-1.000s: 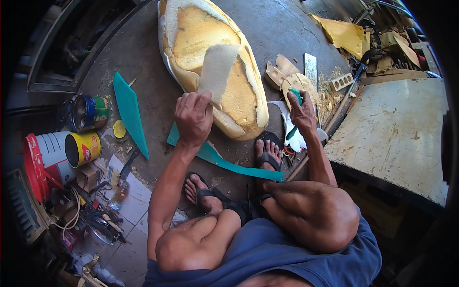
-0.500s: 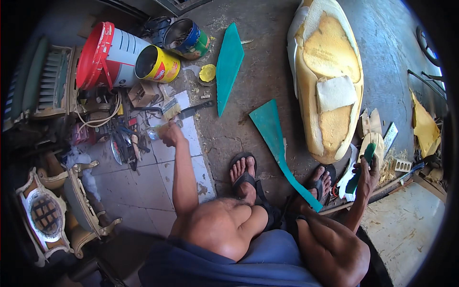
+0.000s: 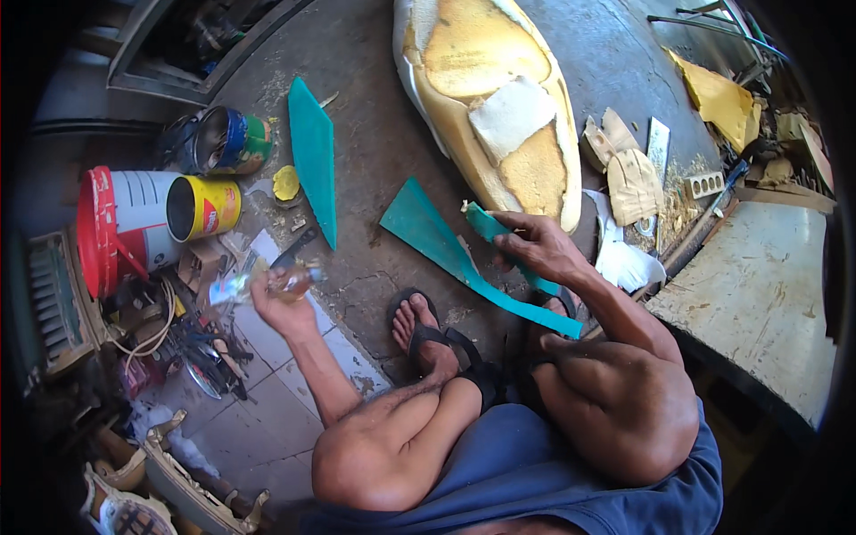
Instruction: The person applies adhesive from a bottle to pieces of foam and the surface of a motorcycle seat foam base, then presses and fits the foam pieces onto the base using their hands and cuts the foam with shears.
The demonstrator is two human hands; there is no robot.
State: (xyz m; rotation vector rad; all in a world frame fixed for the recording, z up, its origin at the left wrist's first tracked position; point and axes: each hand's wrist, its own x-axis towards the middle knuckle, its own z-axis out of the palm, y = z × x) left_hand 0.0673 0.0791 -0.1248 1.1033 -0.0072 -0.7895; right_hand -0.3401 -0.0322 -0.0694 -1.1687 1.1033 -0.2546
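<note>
My left hand (image 3: 283, 303) is closed around a small clear bottle (image 3: 300, 280), blurred by motion, with something amber in one end and a bluish patch at the other. It is above the tiles, near a dark-handled knife (image 3: 296, 248). My right hand (image 3: 542, 248) pinches a teal strip (image 3: 487, 225) between thumb and fingers, its free end pointing left. Under that hand, a longer teal piece (image 3: 437, 245), wide at one end and narrow at the other, lies on the floor. Another pointed teal sheet (image 3: 312, 160) lies farther off.
A long yellow foam seat (image 3: 526, 116) with a pale patch lies ahead. At left stand a red-and-white bucket (image 3: 134, 214), a yellow can (image 3: 205, 207) and a blue-green can (image 3: 241, 141), near a heap of tools (image 3: 209, 357). A pale board (image 3: 749, 294) is at right.
My left hand has lifted the bottle from the tiles. My right hand has swung inward and forward with the teal strip, now over the longer teal piece. The view has turned rightward.
</note>
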